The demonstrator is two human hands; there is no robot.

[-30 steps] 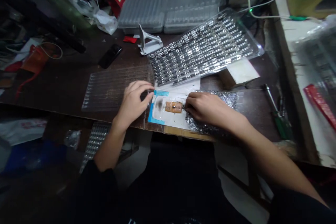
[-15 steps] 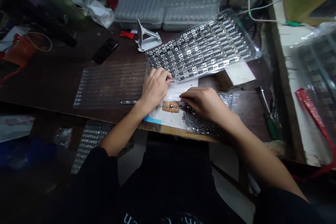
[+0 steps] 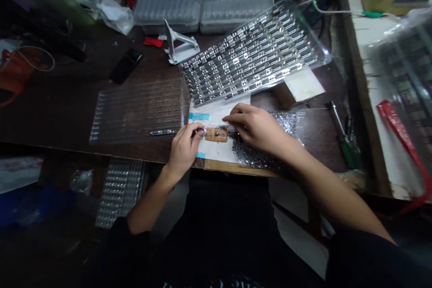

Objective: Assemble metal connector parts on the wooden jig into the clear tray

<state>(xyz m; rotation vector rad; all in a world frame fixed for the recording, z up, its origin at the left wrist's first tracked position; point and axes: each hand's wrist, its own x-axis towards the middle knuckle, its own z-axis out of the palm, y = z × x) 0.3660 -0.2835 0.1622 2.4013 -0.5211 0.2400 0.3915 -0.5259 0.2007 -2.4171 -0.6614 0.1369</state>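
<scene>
Orange-brown rectangular block (image 3: 216,134) lies on white paper (image 3: 219,150); the left hand (image 3: 182,147) pinches a small silver-black metal piece (image 3: 200,130) at its left end, best kept level. Whether the right hand's (image 3: 258,129) bent fingers grip anything, I cannot tell.

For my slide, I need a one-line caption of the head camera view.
Left hand beside a small brown block, right hand by loose shiny pieces, a filled clear tray beyond.
</scene>
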